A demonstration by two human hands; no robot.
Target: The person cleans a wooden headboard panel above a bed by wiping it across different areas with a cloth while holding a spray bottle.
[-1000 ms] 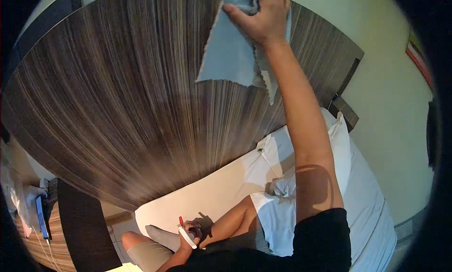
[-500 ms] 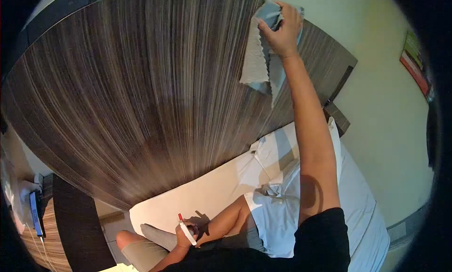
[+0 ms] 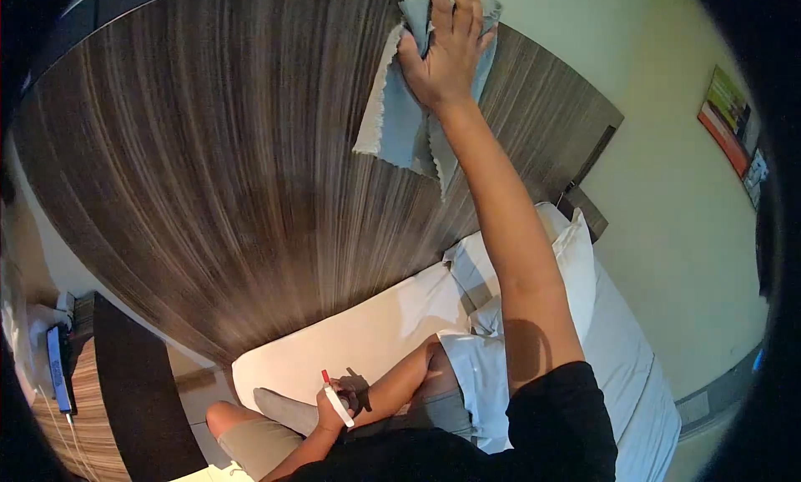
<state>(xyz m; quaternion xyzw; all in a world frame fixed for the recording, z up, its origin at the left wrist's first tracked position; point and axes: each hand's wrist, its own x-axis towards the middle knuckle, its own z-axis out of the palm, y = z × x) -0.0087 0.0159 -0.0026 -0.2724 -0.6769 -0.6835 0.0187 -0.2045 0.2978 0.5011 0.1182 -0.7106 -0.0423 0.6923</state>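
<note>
My right hand presses a ragged-edged, grey-blue and beige cloth to the upper part of the dark striped wooden headboard, near its curved top edge. The fingers lie over the cloth, and its lower corners hang loose. Low in the view, above the bed, my left hand is closed around what looks like a spray bottle; its white head and red tip show, while its lower part is mostly hidden.
Under my folded legs is a bed with a white sheet. White pillows lie at the right. A bedside table at the left bears a blue device with cables. A picture hangs on the right wall.
My right hand has slid the cloth leftward and slightly up along the headboard, and more of its blue side shows. My left hand keeps hold of the spray bottle, almost unmoved.
</note>
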